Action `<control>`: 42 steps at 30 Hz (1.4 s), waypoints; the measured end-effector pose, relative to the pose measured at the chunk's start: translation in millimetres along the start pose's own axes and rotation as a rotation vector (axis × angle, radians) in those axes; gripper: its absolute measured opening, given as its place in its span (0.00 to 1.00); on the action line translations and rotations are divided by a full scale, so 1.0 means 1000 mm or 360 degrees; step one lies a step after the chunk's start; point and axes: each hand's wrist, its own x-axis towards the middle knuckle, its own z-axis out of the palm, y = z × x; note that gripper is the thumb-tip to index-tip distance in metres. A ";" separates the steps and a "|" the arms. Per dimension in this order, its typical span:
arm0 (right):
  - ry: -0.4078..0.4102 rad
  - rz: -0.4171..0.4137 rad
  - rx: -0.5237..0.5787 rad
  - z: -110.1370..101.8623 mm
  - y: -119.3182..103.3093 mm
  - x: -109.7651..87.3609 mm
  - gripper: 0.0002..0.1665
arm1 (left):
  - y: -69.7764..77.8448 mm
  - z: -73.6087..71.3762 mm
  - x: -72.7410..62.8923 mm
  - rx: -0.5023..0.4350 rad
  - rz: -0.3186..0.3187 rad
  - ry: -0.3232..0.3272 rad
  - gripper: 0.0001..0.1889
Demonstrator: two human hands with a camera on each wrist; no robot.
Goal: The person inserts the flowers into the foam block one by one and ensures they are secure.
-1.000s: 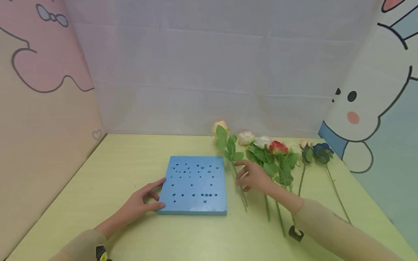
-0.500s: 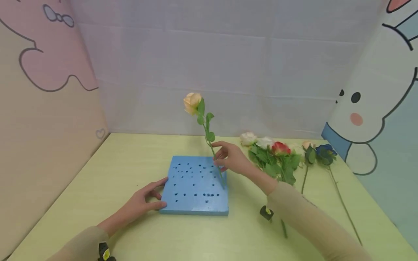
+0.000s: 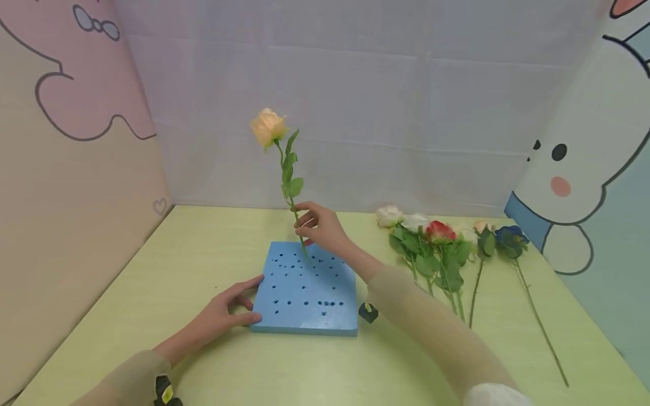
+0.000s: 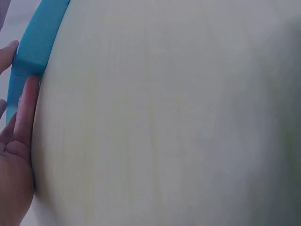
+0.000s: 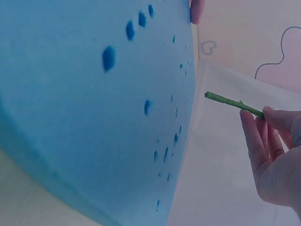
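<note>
My right hand (image 3: 326, 230) pinches a peach artificial rose (image 3: 269, 128) by its green stem, above the far part of a blue board (image 3: 291, 294) dotted with holes. The bloom tilts to the left. In the right wrist view the stem's cut end (image 5: 216, 97) pokes out past my thumb and fingers, apart from the board. My left hand (image 3: 215, 317) touches the board's left edge, forefinger farther back and thumb near the front corner. The left wrist view shows its fingers (image 4: 27, 110) against the board's blue side (image 4: 42, 37).
To the right lie several more artificial roses: white ones (image 3: 389, 216), a red one (image 3: 439, 230), a small peach one and a blue one (image 3: 510, 237), stems pointing toward me. A pale yellow table (image 3: 228, 366) lies under everything, with a curtain (image 3: 345, 101) behind it.
My right hand has lifted the peach rose from beside the board and carried it left, over the board, turning it more upright. My left hand stays at the board's edge.
</note>
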 end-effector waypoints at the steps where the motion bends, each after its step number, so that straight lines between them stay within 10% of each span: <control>1: 0.0010 -0.0008 -0.0001 0.003 0.000 0.003 0.28 | 0.000 0.000 0.000 -0.0005 -0.0001 -0.0003 0.42; 42: 0.0007 -0.0124 0.0075 0.054 -0.003 0.024 0.10 | -0.001 0.001 -0.001 -0.0066 0.0025 0.0005 0.42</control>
